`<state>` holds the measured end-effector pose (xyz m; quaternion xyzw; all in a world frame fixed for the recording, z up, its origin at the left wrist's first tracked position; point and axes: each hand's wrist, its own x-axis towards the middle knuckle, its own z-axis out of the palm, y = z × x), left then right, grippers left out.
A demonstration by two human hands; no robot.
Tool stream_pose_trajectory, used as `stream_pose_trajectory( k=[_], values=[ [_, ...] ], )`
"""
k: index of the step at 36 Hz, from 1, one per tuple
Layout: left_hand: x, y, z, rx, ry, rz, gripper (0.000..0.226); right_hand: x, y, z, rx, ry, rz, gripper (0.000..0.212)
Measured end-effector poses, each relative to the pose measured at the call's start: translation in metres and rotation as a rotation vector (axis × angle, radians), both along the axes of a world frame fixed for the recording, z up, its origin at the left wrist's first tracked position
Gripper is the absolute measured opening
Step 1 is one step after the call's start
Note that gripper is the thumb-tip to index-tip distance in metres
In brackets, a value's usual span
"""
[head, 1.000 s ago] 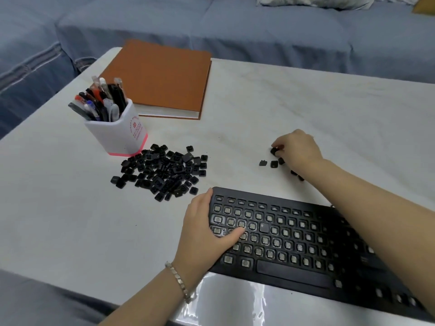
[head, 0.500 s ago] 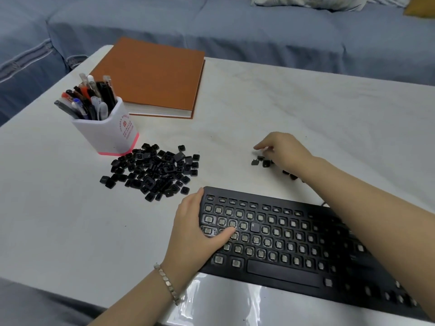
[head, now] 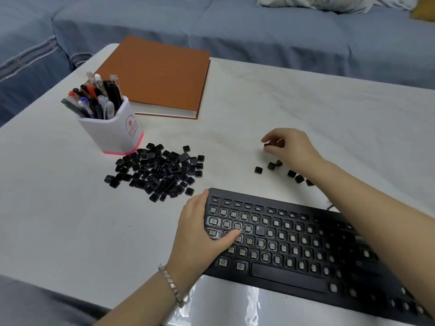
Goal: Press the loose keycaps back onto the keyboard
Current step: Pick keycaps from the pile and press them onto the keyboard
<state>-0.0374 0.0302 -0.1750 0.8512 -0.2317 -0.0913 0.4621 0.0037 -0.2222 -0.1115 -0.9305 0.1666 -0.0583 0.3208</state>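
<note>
Your right hand (head: 289, 147) is curled, thumb & fingertips pinching one small dark keycap (head: 268, 145) just above the table (head: 306, 109), beyond the keyboard's (head: 294, 243) far edge. Cap's too small to tell which face is up, so check before seating. From that grip the keyboard lies toward you & slightly left. Its long axis runs across you, left end farther, right end nearer. Nearly all sockets are bare; one cap marked R (head: 258, 228) is seated, upper-left area. Your left hand (head: 202, 234) rests flat on the keyboard's left end w/ thumb across bare switches, gripping nothing, prob. steadying it. Right hand is nearer the few loose caps (head: 271, 165) just beside it. Left is nearer the big pile (head: 160, 171) by the pen pot (head: 113, 130). Next move, imo: bring the cap back & down, stem-side under.
</note>
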Motion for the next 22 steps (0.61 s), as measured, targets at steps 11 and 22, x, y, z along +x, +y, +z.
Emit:
stream_pose_trajectory(
  k=[11, 22],
  values=[
    [0.0, -0.001, -0.004, -0.02, -0.021, 0.006, 0.083, -0.132, 0.053, 0.005, 0.581, -0.059, -0.231, 0.024],
    [-0.001, -0.001, -0.003, -0.038, -0.049, -0.004, 0.077, -0.158, 0.071, -0.003, 0.354, -0.321, -0.152, 0.04]
  ],
)
